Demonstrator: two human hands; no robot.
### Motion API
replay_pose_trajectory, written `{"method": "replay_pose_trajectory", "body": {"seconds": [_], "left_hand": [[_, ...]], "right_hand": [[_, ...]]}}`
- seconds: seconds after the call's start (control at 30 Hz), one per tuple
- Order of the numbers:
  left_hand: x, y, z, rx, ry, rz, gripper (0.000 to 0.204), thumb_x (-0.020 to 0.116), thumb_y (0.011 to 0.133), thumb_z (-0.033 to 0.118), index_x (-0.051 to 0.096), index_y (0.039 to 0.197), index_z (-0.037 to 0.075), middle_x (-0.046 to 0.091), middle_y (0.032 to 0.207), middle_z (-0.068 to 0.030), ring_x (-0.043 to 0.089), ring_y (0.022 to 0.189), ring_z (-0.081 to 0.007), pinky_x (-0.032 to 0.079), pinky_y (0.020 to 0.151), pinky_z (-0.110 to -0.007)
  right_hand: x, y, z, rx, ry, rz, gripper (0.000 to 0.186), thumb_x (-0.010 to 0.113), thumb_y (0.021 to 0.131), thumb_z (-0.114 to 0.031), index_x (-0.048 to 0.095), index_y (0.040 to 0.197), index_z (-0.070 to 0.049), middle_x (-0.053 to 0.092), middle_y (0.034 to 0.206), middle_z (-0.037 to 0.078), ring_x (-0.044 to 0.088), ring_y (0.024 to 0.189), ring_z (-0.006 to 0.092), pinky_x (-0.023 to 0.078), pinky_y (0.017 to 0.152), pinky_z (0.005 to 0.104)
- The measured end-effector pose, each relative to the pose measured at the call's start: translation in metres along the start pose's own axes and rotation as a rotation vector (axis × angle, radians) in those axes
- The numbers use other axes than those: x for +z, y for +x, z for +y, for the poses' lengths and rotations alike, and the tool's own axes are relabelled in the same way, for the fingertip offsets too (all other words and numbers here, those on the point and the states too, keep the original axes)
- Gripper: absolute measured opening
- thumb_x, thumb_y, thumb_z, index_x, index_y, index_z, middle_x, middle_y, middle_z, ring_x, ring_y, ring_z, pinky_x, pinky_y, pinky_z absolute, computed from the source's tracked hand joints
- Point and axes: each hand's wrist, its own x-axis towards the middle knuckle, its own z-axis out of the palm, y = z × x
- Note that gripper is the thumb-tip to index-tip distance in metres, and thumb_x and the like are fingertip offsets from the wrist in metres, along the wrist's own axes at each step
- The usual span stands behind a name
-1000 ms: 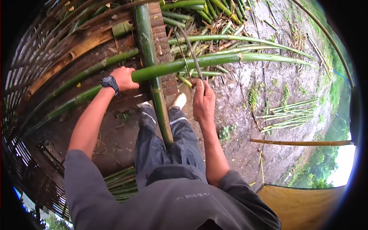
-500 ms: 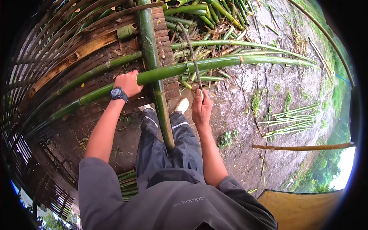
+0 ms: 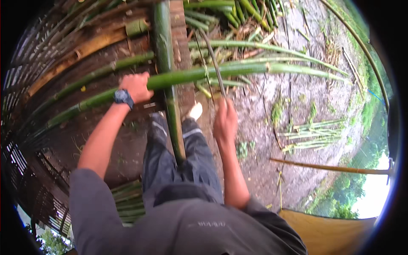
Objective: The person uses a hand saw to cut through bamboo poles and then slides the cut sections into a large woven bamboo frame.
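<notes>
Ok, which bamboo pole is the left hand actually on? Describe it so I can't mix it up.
Start at the thick upright green bamboo post by the brick edge. The long green bamboo pole crossing it is the one, gripped by the left hand just left of the post. Unlike the thinner stalks around it, it is thicker and reaches far right over the dirt.

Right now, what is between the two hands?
In the head view, an upright green bamboo post stands between the left hand on the long bamboo pole and the right hand holding a blade.
</notes>
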Motion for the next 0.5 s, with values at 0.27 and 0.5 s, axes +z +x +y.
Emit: {"method": "replay_pose_trajectory", "body": {"seconds": [0.27, 0.5], "left_hand": [[-0.007, -0.002, -0.001, 0.058, 0.011, 0.015, 0.043, 0.075, 0.076, 0.041, 0.068, 0.103, 0.008, 0.076, 0.085, -0.0190, 0.074, 0.081, -0.0390, 0.060, 0.075, -0.051], [0.002, -0.012, 0.004, 0.040, 0.037, 0.081, 0.045, 0.077, 0.077, 0.041, 0.066, 0.104, 0.007, 0.076, 0.089, -0.0178, 0.075, 0.080, -0.0363, 0.061, 0.073, -0.048]], "right_hand": [[0.009, -0.029, 0.055, 0.278, 0.227, -0.093, 0.036, 0.048, 0.113, -0.035, 0.067, 0.113, -0.004, 0.044, 0.067, -0.006, 0.040, 0.058, 0.0050, 0.034, 0.051, 0.0282], [-0.059, -0.052, 0.043, 0.126, 0.216, -0.164, 0.033, 0.047, 0.113, -0.030, 0.066, 0.121, -0.004, 0.037, 0.064, -0.011, 0.033, 0.055, 0.0017, 0.024, 0.050, 0.0238]]}}
